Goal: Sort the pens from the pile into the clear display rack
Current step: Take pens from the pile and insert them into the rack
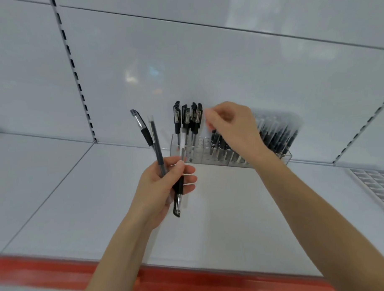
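White shelf [243, 209], red front strip [202, 280] (blurred), clear rack [209, 160] by back panel [183, 58].

We see the left hand [164, 185] gripping three pens above the white shelf [232, 205]: a black-capped clear pen [142, 127] and a slim grey pen [156, 144] pointing up, and a black-gripped pen [178, 196] held cap down. The right hand [231, 126] hovers, fingers [216, 118] curled, just beside the upright black-capped pens [186, 117] in the clear acrylic display rack [204, 159]. We cannot tell whether it pinches anything. More dark pens [277, 135] lean in the rack's right part.
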